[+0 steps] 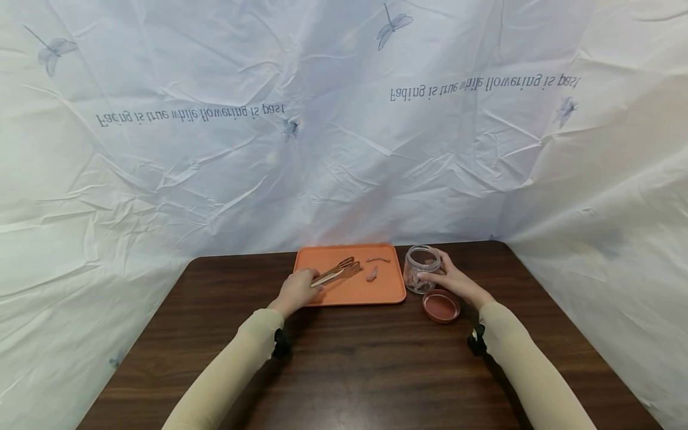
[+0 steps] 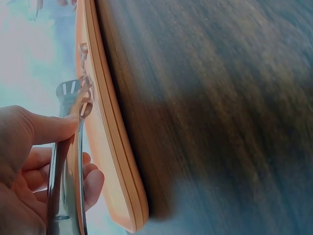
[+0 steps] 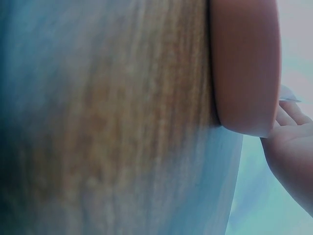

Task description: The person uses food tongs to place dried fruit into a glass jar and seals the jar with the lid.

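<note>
My left hand [image 1: 297, 291] pinches metal tongs [image 1: 326, 277] between thumb and fingers, low over the left part of an orange tray [image 1: 384, 292]. The slotted ends of the tongs [image 2: 68, 90] point to the right and look slightly apart. To their right, two small pinkish-brown strips [image 1: 372, 274] lie on the tray, and whether the tongs touch anything is unclear. My right hand [image 1: 455, 280] holds a clear glass jar [image 1: 414, 263] from its right side, fingers curled round it. The jar is upright, uncovered, with similar pieces at its bottom.
A round reddish-brown lid [image 1: 441, 306] lies on the dark wooden table [image 1: 365, 364], just in front of the jar. The tray sits left of the jar, near the table's back edge. White printed fabric [image 1: 344, 179] hangs behind and at both sides.
</note>
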The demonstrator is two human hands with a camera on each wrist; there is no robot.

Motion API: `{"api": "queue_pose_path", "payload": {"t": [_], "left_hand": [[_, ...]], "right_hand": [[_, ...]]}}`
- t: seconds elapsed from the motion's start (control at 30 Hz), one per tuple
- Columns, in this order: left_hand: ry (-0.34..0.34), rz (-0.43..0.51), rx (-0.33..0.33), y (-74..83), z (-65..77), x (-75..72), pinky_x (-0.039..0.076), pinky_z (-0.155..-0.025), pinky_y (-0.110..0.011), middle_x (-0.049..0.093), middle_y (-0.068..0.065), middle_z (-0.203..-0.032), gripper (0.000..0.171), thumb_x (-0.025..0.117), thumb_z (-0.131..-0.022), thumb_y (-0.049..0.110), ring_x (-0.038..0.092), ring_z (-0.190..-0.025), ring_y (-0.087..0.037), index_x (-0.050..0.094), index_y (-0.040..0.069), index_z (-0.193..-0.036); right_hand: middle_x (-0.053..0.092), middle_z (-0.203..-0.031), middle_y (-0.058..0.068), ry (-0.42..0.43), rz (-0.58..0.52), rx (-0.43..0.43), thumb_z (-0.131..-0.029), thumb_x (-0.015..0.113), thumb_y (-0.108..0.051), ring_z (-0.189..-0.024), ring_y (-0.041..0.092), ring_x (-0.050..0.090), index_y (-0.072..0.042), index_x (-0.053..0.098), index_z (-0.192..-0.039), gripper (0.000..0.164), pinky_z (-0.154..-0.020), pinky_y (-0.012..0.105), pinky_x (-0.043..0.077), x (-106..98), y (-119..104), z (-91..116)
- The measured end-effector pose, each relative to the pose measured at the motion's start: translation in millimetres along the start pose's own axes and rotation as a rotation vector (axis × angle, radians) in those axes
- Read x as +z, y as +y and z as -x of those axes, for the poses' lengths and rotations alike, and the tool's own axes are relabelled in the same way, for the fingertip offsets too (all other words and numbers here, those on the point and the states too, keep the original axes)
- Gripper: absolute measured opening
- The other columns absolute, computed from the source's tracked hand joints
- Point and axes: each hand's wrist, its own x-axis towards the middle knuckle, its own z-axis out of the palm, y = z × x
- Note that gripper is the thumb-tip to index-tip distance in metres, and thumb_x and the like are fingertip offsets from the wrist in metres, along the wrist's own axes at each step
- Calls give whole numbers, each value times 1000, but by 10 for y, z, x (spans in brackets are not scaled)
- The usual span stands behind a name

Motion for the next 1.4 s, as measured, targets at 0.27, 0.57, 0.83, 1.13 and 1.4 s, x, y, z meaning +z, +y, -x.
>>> {"api": "queue_pose_path", "payload": {"t": [0.27, 0.57, 0.83, 1.13, 1.4], "left_hand": [[21, 6, 42, 15, 15, -9, 55, -69, -40, 71, -6, -97, 22, 76, -92, 18, 65, -78, -18, 74, 6, -111], [37, 9, 56, 24, 20, -26, 56, -71, -42, 72, -7, -99, 21, 76, -92, 16, 67, -81, -21, 74, 7, -111], [68, 12, 70, 110, -71, -134, 55, -66, -38, 72, -5, -95, 20, 75, -93, 19, 65, -73, -17, 74, 8, -111], [125, 50, 86, 292, -303, -395, 50, -61, -34, 71, -2, -92, 23, 74, -95, 25, 61, -68, -12, 74, 10, -112], [148, 120, 112, 433, -421, -615, 54, -69, -36, 72, -6, -106, 30, 71, -97, 26, 67, -81, -15, 72, 8, -121]], "right_hand": [[6, -165, 23, -5, -7, -6, -96, 70, -42, -151, 46, 10, -23, -5, -162, 102, -108, 69, 29, 4, -32, 25], [6, -165, 24, -6, -6, -3, -96, 70, -41, -150, 46, 10, -24, -5, -162, 102, -108, 69, 28, 0, -60, 32], [5, -165, 24, -13, -3, 5, -96, 69, -43, -150, 46, 10, -25, -6, -162, 101, -108, 68, 29, 4, -63, 49], [7, -165, 25, -6, 18, 6, -96, 68, -43, -150, 46, 11, -23, -7, -162, 102, -109, 68, 29, 0, -45, 40], [9, -165, 24, -12, 3, -4, -97, 68, -41, -150, 46, 13, -23, -6, -162, 100, -109, 67, 29, 15, -29, 28]]}}
